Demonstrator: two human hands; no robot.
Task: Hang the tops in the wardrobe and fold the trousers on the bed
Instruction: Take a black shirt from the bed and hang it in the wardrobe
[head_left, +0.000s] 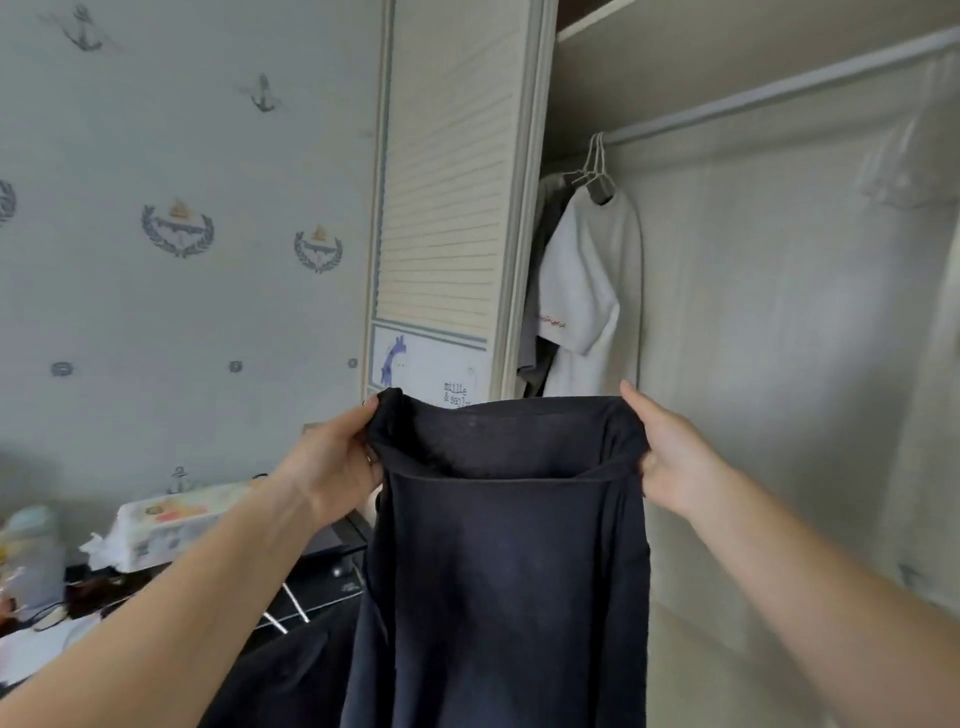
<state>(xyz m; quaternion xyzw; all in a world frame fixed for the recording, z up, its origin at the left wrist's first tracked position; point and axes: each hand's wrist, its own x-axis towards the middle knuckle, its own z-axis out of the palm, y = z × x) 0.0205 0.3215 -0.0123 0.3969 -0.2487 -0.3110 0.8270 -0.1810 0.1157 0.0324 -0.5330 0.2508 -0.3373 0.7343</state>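
Note:
I hold a dark navy garment (509, 561) up in front of the open wardrobe (753, 312). My left hand (337, 457) grips its upper left corner and my right hand (670, 452) grips its upper right corner, stretching the top edge open between them. The cloth hangs straight down out of the frame's bottom. Behind it, a white T-shirt (587, 291) hangs on a hanger from the wardrobe rail (779, 88), with a grey top (540, 332) partly hidden to its left.
The louvred sliding wardrobe door (441, 197) stands to the left of the opening. A cluttered dark desk (311, 582) with a tissue pack (166, 525) sits at lower left. A clear garment cover (914, 156) hangs at the rail's right end.

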